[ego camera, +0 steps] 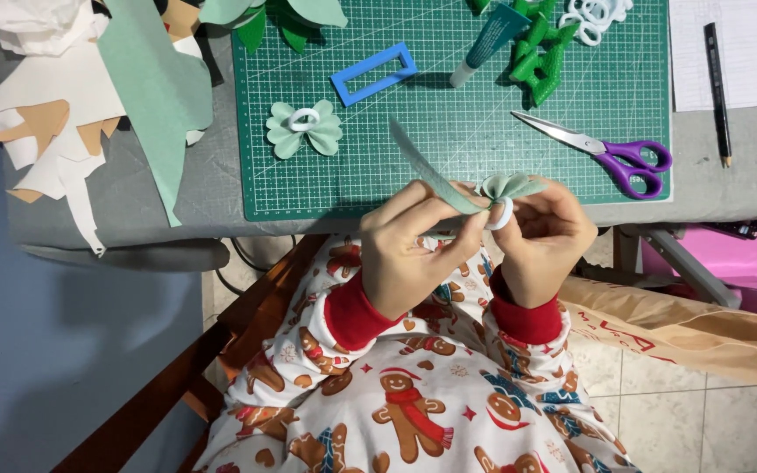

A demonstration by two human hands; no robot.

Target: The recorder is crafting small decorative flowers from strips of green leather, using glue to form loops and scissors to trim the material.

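Observation:
My left hand (413, 245) pinches a long pale green paper strip (422, 162) that slants up over the green cutting mat (449, 175). My right hand (543, 238) holds a pleated pale green paper fan (508, 186) threaded through a white ring (500, 214). Both hands meet just in front of the mat's near edge, above my lap. The strip's lower end goes into the ring between my fingers.
On the mat lie a finished pale green paper bow with a white ring (304, 129), a blue rectangular frame (373, 74), a glue tube (488, 44), dark green pieces (541, 61), white rings (596, 16) and purple-handled scissors (611, 151). Paper scraps (72, 105) pile up at the left; a pencil (717, 88) lies on lined paper at the right.

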